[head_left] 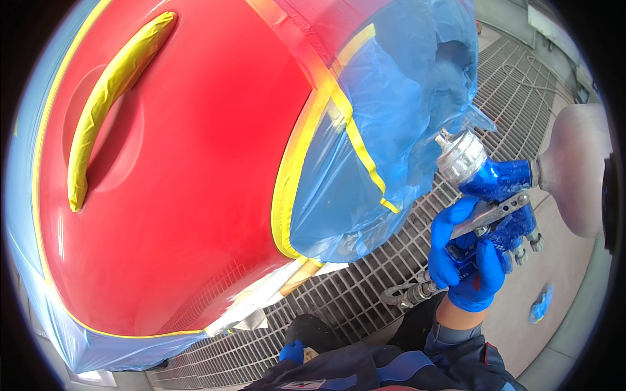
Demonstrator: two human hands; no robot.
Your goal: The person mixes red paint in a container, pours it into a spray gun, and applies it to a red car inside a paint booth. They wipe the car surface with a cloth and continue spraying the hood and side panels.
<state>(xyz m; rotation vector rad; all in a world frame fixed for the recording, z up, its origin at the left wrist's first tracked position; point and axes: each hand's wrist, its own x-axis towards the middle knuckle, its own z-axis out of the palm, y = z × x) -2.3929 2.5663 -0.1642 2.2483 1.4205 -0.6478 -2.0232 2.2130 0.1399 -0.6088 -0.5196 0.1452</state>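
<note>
In a blue glove, my right hand (464, 267) is wrapped round a blue-and-silver paint spray gun (502, 179). The gun's silver nozzle end points left, toward the masked car part. A cloudy, translucent paint cup (574, 169) is fixed to the gun on its right side. Below the grip, a hose (417, 294) with metal fittings joins it. Low in the picture my left hand (292, 352), also gloved in blue, shows only in part beside my dark clothing; its fingers are mostly hidden. To the left stands a glossy red car panel (215, 130), apart from the gun.
Yellow tape covers the door handle (107, 98) and runs along the panel's edges. Blue masking film (378, 117) hangs right of the panel and wraps its far left. Underfoot lies metal floor grating (352, 306). A crumpled blue scrap (541, 305) rests on the floor at right.
</note>
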